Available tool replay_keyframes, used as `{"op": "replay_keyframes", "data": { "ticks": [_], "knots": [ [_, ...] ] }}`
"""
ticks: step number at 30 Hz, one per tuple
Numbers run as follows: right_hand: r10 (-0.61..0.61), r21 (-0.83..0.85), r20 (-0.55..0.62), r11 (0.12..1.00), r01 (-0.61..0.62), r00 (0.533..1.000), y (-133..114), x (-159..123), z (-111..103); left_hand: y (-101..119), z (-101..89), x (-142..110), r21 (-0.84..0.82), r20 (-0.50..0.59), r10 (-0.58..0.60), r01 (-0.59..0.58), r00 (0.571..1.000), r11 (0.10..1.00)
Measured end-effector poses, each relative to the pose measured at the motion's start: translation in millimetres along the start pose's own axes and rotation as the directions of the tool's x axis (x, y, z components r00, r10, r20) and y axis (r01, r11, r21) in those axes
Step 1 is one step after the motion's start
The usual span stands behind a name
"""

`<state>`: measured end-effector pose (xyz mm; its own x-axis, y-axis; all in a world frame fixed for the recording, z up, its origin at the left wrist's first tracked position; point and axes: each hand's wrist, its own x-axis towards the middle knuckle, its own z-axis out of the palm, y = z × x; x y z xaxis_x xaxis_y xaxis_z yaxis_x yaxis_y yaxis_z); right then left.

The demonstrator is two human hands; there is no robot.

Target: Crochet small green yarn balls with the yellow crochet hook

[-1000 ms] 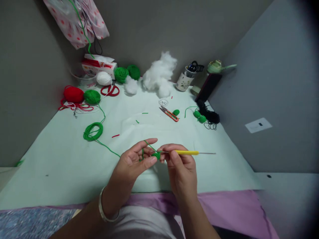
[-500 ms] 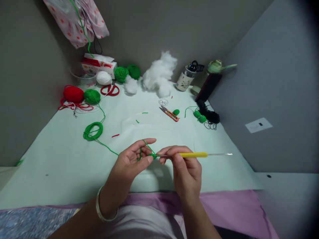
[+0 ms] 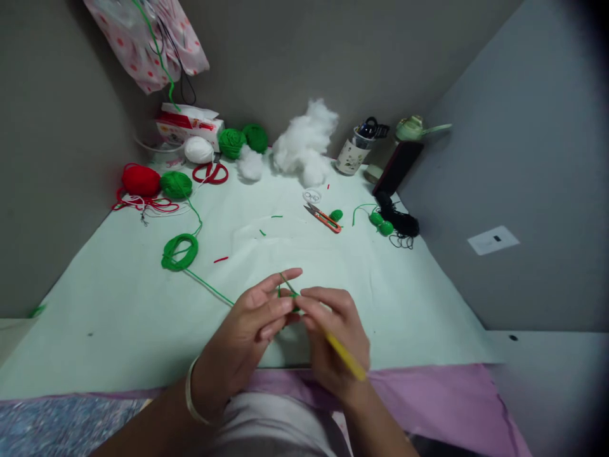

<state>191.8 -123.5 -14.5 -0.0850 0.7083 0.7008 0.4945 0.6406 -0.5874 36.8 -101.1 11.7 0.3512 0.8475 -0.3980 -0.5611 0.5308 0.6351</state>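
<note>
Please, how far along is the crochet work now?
Looks done: the green ball and green pair, already rounded. In hand: a small green piece at the left hand's fingertips; the right hand holds the hook. Probably left: more stitches, since yarn runs from the coil to the left hand; how many, I cannot tell.

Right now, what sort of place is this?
Probably a small craft corner: a covered tabletop boxed in by grey panels, with green yarn balls, a heap of white stuffing and orange-handled snips on it.
</note>
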Motion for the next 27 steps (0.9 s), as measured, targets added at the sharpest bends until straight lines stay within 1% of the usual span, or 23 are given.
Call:
{"op": "replay_keyframes", "data": {
  "ticks": [1, 2, 3, 4, 5, 6, 7, 9, 11, 12, 13, 14, 15, 16, 17, 18, 19, 20, 21, 22, 25, 26, 27],
  "knots": [
    [0.114, 0.145, -0.036, 0.984, -0.107, 0.993, 0.8, 1.8, 0.5, 1.6, -0.9, 0.3, -0.030, 0.004, -0.015, 0.015, 1.000, 0.999],
    [0.226, 0.298, -0.051, 0.933, -0.201, 0.973, 1.4, 4.2, 1.0, 2.8, -2.0, 0.7, -0.044, 0.000, -0.005, 0.005, 1.000, 0.999],
    [0.320, 0.428, -0.037, 0.861, -0.275, 0.947, 2.0, 7.1, 1.7, 3.5, -3.0, 1.2, -0.038, -0.002, 0.018, -0.019, 1.000, 0.999],
    [0.383, 0.519, -0.013, 0.792, -0.322, 0.923, 2.3, 9.9, 2.6, 3.5, -3.9, 1.7, -0.014, 0.002, 0.043, -0.043, 0.999, 0.999],
    [0.412, 0.569, 0.013, 0.746, -0.346, 0.911, 2.4, 12.2, 3.7, 2.9, -4.4, 2.2, 0.024, 0.010, 0.066, -0.067, 0.998, 0.998],
    [0.417, 0.586, 0.029, 0.729, -0.354, 0.908, 2.2, 13.8, 4.8, 1.8, -4.5, 2.7, 0.066, 0.018, 0.089, -0.090, 0.996, 0.994],
    [0.412, 0.573, 0.029, 0.740, -0.353, 0.911, 1.7, 14.5, 5.8, 0.6, -4.2, 3.1, 0.107, 0.023, 0.115, -0.117, 0.993, 0.987],
    [0.363, 0.465, 0.001, 0.825, -0.321, 0.932, 0.1, 12.9, 6.5, -2.1, -2.7, 3.8, 0.158, 0.008, 0.167, -0.166, 0.986, 0.973],
    [0.242, 0.262, -0.012, 0.937, -0.230, 0.970, -1.3, 8.8, 5.3, -3.7, -1.1, 4.4, 0.158, -0.023, 0.205, -0.198, 0.979, 0.967],
    [0.168, 0.149, -0.008, 0.975, -0.165, 0.986, -1.6, 6.8, 4.2, -4.0, -0.6, 4.8, 0.139, -0.029, 0.194, -0.189, 0.980, 0.972],
    [0.104, 0.058, 0.007, 0.993, -0.104, 0.995, -1.5, 5.3, 3.0, -3.8, -0.5, 5.3, 0.108, -0.025, 0.161, -0.158, 0.987, 0.982],
    [0.070, 0.012, 0.016, 0.997, -0.071, 0.997, -1.2, 4.6, 1.8, -3.3, -0.9, 5.9, 0.065, -0.014, 0.113, -0.112, 0.993, 0.992],
    [0.081, 0.019, 0.003, 0.997, -0.081, 0.997, -0.5, 4.8, 0.8, -2.4, -1.6, 6.7, 0.018, 0.000, 0.064, -0.064, 0.998, 0.998],
    [0.135, 0.083, -0.025, 0.988, -0.132, 0.991, 0.4, 5.8, 0.2, -1.5, -2.7, 7.4, -0.027, 0.012, 0.024, -0.024, 1.000, 0.999],
    [0.221, 0.190, -0.055, 0.960, -0.207, 0.974, 1.2, 7.4, 0.1, -0.6, -3.9, 8.1, -0.062, 0.018, 0.004, -0.003, 1.000, 0.998],
    [0.317, 0.319, -0.068, 0.905, -0.280, 0.946, 2.0, 9.2, 0.7, 0.0, -5.1, 8.7, -0.081, 0.014, 0.008, -0.007, 1.000, 0.997],
    [0.402, 0.439, -0.057, 0.832, -0.339, 0.914, 2.6, 10.7, 1.7, 0.3, -6.0, 9.1, -0.077, 0.008, 0.033, -0.033, 0.999, 0.997],
    [0.459, 0.528, -0.031, 0.762, -0.376, 0.888, 2.9, 11.8, 3.2, 0.1, -6.7, 9.1, -0.054, 0.004, 0.067, -0.067, 0.998, 0.996],
    [0.484, 0.577, 0.004, 0.714, -0.397, 0.875, 2.9, 12.3, 4.9, -0.4, -7.0, 8.9, -0.017, 0.006, 0.100, -0.099, 0.995, 0.995],
    [0.486, 0.593, 0.027, 0.696, -0.405, 0.874, 2.8, 12.2, 6.5, -1.3, -7.0, 8.5, 0.026, 0.013, 0.124, -0.124, 0.992, 0.992],
    [0.492, 0.579, 0.023, 0.704, -0.413, 0.870, 2.6, 9.8, 9.0, -4.0, -5.9, 6.9, 0.135, 0.029, 0.156, -0.158, 0.987, 0.978],
    [0.512, 0.597, 0.022, 0.682, -0.422, 0.859, 2.9, 9.1, 8.7, -4.4, -5.4, 6.6, 0.158, 0.025, 0.166, -0.168, 0.986, 0.973],
    [0.539, 0.628, 0.036, 0.642, -0.439, 0.841, 3.4, 8.8, 8.0, -4.3, -4.9, 6.4, 0.176, 0.018, 0.179, -0.179, 0.984, 0.968]
  ]
}}
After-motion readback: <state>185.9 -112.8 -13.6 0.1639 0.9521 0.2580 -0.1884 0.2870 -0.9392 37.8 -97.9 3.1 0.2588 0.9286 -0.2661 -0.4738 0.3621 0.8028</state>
